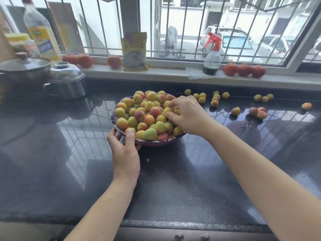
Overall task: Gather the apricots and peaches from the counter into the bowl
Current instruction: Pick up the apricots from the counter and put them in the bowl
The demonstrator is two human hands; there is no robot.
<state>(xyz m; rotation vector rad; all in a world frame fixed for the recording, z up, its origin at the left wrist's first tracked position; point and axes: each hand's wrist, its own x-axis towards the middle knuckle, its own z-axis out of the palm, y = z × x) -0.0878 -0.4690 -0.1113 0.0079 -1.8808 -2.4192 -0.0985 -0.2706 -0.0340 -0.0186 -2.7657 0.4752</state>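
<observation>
A purple bowl (152,142) heaped with yellow-orange apricots and peaches (147,117) stands in the middle of the dark counter. My left hand (126,153) grips the bowl's near rim, thumb over the edge. My right hand (188,115) lies on the right side of the heap, its curled fingers around a few apricots (169,110). Several loose fruits (215,101) lie on the counter to the right, near the back ledge, and more fruits (257,112) lie farther right.
Two lidded steel pots (67,80) stand at the back left, with an oil bottle (42,33) behind them. Tomatoes (245,70), a yellow packet (134,51) and a spray bottle (212,54) line the window sill. The counter's front edge (173,223) runs below my arms.
</observation>
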